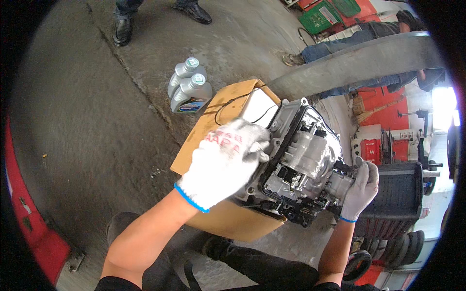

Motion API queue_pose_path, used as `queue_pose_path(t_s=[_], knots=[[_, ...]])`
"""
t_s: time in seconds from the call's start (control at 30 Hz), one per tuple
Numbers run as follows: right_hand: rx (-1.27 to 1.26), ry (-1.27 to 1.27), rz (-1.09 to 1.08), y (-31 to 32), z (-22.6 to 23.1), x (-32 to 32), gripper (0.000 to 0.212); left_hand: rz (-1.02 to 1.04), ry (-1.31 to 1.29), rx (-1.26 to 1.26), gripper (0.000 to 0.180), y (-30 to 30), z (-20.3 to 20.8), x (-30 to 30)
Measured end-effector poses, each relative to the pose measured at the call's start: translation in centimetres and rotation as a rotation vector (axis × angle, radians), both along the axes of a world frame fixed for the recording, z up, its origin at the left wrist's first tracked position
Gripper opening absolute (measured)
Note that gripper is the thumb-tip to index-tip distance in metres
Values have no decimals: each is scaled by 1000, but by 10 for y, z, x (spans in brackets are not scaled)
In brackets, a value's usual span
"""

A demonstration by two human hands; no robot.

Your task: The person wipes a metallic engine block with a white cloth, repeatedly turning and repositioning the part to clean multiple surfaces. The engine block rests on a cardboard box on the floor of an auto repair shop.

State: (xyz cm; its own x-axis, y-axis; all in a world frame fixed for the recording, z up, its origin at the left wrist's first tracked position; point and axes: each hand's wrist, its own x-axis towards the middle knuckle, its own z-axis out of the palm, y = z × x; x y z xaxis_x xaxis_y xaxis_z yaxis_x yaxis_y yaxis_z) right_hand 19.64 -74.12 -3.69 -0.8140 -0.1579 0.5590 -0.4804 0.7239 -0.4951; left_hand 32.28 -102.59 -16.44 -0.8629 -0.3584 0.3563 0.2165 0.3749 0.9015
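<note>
A metal gearbox unit [306, 160] with its inner parts exposed leans on a cardboard box [208, 121]. A black gasket [273, 169] runs along the rim of its opening. My left hand [228, 157], in a white work glove with a blue cuff, is at the unit's left edge, above the box. Its fingers are curled in, and what they hold, if anything, is hidden. At the opposite side, my gloved right hand [361, 186] grips the edge of the unit by its small metal and black parts. A thin black cord [221, 110] loops beside my left hand.
Two grey oil bottles [189, 92] stand on the concrete floor beyond the box. A curved metal band [359, 65] crosses the upper right. A dark plastic crate [393, 194] and stacked tyres [398, 247] are at the right. Other people's shoes [124, 31] and legs are nearby.
</note>
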Motion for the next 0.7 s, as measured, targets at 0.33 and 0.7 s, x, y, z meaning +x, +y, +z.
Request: queue_pose_path(t_s=[0.33, 0.7], knots=[[-50, -15, 12, -10, 2, 2, 14, -197, -341, 213, 39, 3, 38, 13], [12, 24, -6, -14, 0, 0, 13, -62, -17, -129, 22, 22, 16, 17]])
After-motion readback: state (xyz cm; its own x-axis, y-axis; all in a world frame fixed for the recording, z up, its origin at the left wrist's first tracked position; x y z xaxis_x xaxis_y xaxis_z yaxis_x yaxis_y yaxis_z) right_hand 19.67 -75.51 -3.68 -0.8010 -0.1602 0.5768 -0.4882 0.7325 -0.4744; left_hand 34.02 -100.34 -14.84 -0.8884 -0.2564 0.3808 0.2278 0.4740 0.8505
